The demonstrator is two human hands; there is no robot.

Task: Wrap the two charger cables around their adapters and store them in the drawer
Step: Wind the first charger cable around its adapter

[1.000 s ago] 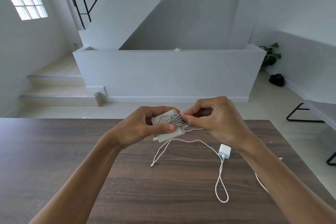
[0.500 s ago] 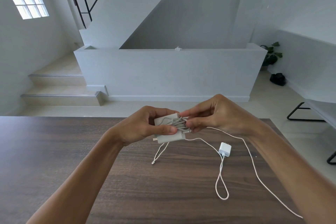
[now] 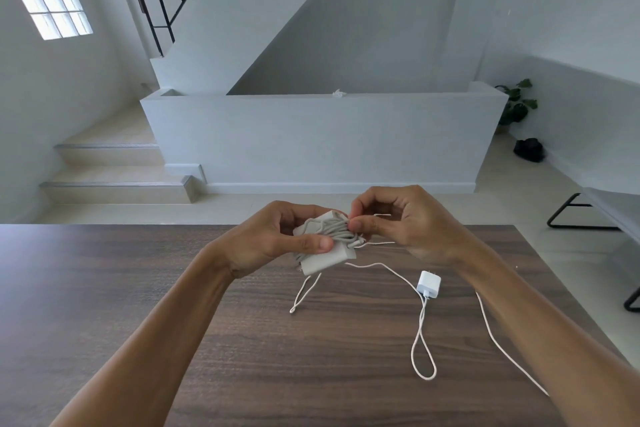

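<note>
My left hand (image 3: 277,239) grips a large white adapter (image 3: 329,258) above the wooden table (image 3: 138,288). A grey-white cable (image 3: 334,229) is wound in several turns around the adapter's middle. My right hand (image 3: 398,222) pinches that cable at the adapter's right side, thumb and forefinger closed on it. A second, smaller white adapter (image 3: 429,284) lies flat on the table to the right, under my right forearm. Its thin white cable (image 3: 420,340) forms a loop toward me; another strand trails off toward the table's right edge. No drawer is in view.
Beyond the table's far edge lie a tiled floor, a low white wall (image 3: 311,139) and steps (image 3: 114,180) at the left. A black metal bench frame (image 3: 581,215) stands at the right, with a plant (image 3: 517,104) and a dark bag (image 3: 528,149) behind.
My right hand has drawn back in to the adapter, carrying the cable around it. The long slack strand that ran from that hand now lies lower along my right forearm.
</note>
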